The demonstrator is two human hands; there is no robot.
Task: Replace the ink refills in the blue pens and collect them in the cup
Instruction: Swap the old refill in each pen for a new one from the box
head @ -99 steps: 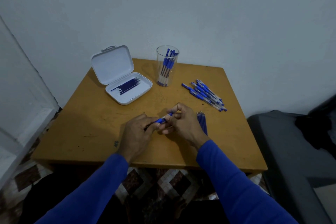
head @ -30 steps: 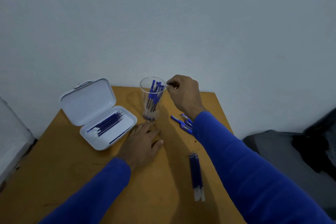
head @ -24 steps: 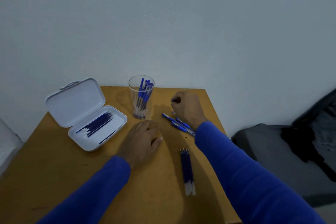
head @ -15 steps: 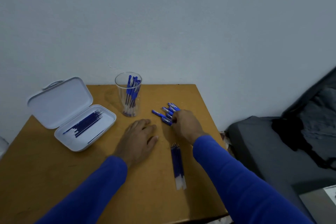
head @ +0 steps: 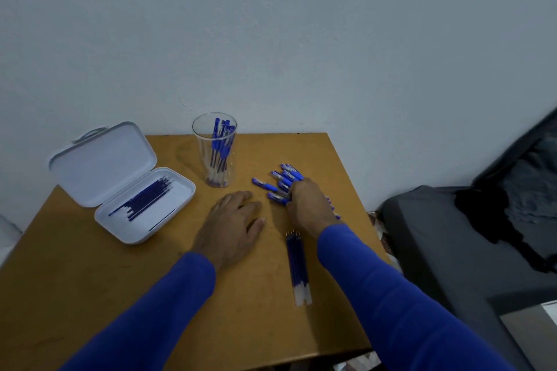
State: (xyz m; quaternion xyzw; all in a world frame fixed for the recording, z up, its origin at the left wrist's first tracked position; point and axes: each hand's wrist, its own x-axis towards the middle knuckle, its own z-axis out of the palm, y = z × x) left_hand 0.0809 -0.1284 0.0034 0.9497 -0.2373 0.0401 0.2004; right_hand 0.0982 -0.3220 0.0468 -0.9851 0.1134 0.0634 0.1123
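Head view: right hand [head: 310, 205] curls over the pens [head: 278, 182], grip hidden; left hand [head: 232, 223] lies flat, fingers loosely spread. Fumbling could roll neighbours off the table [head: 90, 295].

A plain pale wall [head: 301, 39] rose behind the wooden table [head: 90, 280]. To the right sat a dark grey seat [head: 437, 250]. Light was dim and even.

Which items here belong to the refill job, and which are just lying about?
Job: cup with pens; loose pens under right hand; refills on table; case of refills; left hand resting flat.
Lying about: dark bag, dark cloth.
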